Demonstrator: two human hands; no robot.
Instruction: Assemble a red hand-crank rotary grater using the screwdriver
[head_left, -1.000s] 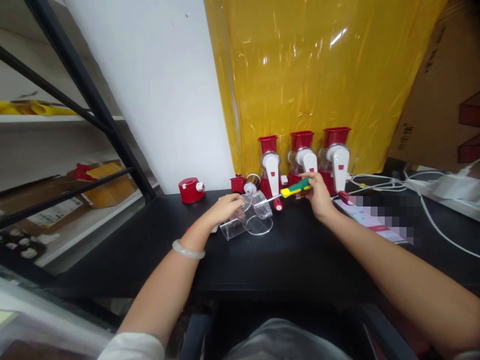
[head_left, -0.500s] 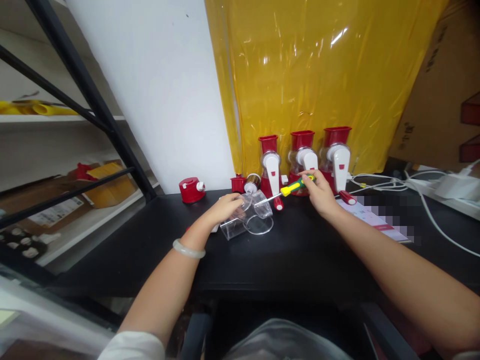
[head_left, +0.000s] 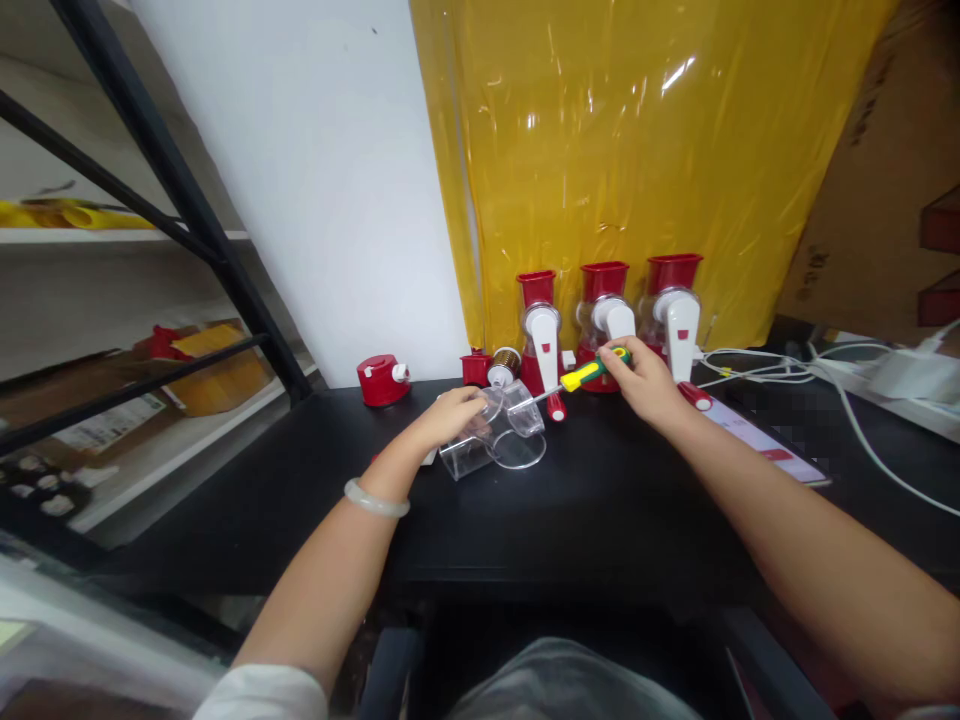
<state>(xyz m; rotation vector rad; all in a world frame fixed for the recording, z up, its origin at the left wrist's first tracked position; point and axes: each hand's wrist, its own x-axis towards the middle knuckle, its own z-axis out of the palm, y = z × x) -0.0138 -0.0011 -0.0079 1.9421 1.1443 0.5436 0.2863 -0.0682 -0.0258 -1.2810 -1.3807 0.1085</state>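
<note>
My left hand (head_left: 456,414) is closed on a clear plastic housing (head_left: 517,450), which is tilted above the black table. My right hand (head_left: 637,378) grips the green and yellow handle of a screwdriver (head_left: 585,375). Its metal shaft points left, and the tip meets the clear housing, though the exact contact is too small to make out. Behind the housing are a grater drum (head_left: 505,366) and a small red part (head_left: 475,368). A red base with a white knob (head_left: 384,381) stands to the left.
Three red and white rotary graters (head_left: 541,330) stand against the yellow film at the back. White cables (head_left: 787,365) and a phone-like flat device (head_left: 765,445) lie at the right. A shelf rack (head_left: 157,420) stands at the left.
My right hand has shifted very slightly, its fingers moving on the screwdriver's handle. The housing and my left hand look almost the same.
</note>
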